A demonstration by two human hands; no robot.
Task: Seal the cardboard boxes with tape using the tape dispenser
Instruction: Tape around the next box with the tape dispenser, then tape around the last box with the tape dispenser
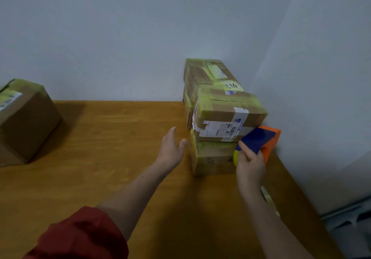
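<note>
- The tape dispenser (259,139), with a blue body, an orange far end and a yellow part at its near end, is at the right end of a stack of cardboard boxes, level with the seam between the two near boxes.
- The right hand (250,165) grips the dispenser from below, its fingers curled round the blue and yellow parts.
- The left hand (171,151) is spread, fingers straight and thumb apart, holding nothing. It sits just beside the left end of the bottom box (212,158); whether it touches the cardboard cannot be told.
- The bottom box stands on the wooden worktop (100,148) at the far right, close to the pale wall (140,27).
- On top of it lies the upper box (224,108), banded with yellowish-green tape and carrying a white printed label on its near face.
- Behind these, against the wall, the rear box (206,71) rises higher, also taped and labelled.
- Well apart, at the far left of the worktop, stands the lone box (28,122) with yellowish tape over its top.
- A red sleeve (80,236) covers the left upper arm; both forearms are bare.
</note>
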